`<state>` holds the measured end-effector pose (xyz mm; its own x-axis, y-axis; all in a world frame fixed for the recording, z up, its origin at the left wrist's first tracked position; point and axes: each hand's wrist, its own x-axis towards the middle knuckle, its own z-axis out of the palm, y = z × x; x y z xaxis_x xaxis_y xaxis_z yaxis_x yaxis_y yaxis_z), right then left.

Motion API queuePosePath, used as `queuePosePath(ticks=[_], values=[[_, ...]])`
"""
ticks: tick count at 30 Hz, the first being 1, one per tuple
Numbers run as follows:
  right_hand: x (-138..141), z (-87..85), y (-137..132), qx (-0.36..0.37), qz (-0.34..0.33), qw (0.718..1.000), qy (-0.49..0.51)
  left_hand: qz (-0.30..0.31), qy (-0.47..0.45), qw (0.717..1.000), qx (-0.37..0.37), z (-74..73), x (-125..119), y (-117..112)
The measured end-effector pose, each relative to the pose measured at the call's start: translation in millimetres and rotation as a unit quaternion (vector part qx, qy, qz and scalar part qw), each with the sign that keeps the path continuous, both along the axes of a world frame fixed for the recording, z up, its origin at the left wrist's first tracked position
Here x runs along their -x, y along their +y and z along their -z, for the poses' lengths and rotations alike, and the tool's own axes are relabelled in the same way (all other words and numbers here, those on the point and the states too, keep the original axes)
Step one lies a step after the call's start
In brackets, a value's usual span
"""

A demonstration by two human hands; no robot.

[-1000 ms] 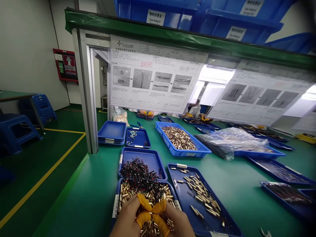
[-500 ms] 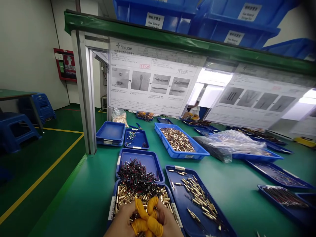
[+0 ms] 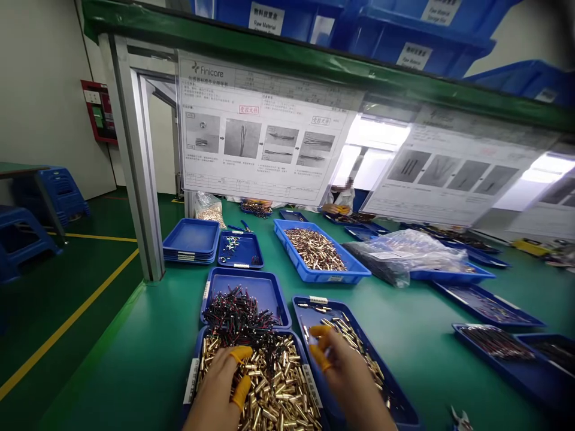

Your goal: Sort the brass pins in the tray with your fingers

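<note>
My left hand (image 3: 220,383), with orange finger cots, rests on a heap of brass pins (image 3: 278,389) in the nearest blue tray (image 3: 192,374); its thumb and forefinger are apart. My right hand (image 3: 345,371), also in orange cots, hovers over the blue tray (image 3: 390,392) to the right, which holds several assembled pins (image 3: 354,341). Its thumb and forefinger are spread and I see nothing between them. A pile of black and red wire pieces (image 3: 238,308) spills from the tray (image 3: 265,278) just behind.
Farther back stand a deep blue tray of brass parts (image 3: 323,276), stacked blue trays (image 3: 191,239) and a plastic bag (image 3: 404,254). Instruction sheets (image 3: 265,137) hang overhead by an aluminium post (image 3: 139,179). Another person (image 3: 339,200) works across the table. Cutters (image 3: 458,416) lie at lower right.
My hands were pressed together over the brass pins; they have since parted. The right hand moved right over the assembled-pin tray, and the left stayed on the brass heap.
</note>
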<state>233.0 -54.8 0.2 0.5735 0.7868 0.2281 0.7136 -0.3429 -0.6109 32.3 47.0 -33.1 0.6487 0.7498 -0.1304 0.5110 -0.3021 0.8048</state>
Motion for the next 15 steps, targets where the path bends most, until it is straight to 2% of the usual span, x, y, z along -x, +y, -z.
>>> queuePosePath(ticks=[2, 3, 5, 8, 12, 15], values=[[14.6, 10.6, 5.7, 0.031, -0.100, 0.994, -0.011, 0.010, -0.024, 1.000, -0.004, -1.2, 1.0, 0.4], [22.1, 15.5, 8.7, 0.049, -0.120, 0.991, -0.027, 0.015, -0.035, 0.999, -0.007, -2.2, 1.1, 0.1], [33.3, 22.2, 14.3, 0.067, -0.124, 0.988, -0.064, 0.027, -0.046, 0.998, -0.017, -5.7, 0.7, -1.6], [39.0, 24.0, 20.2, 0.044, -0.118, 0.988, -0.091, 0.046, -0.031, 0.997, -0.057, -13.1, -0.3, -6.2], [39.4, 19.2, 20.9, 0.015, -0.132, 0.987, -0.089, 0.140, 0.030, 0.982, -0.124, -18.2, -1.6, -12.1], [40.2, 16.9, 17.0, -0.015, -0.134, 0.987, -0.082, 0.180, 0.079, 0.971, -0.133, -16.6, -3.1, -12.6]])
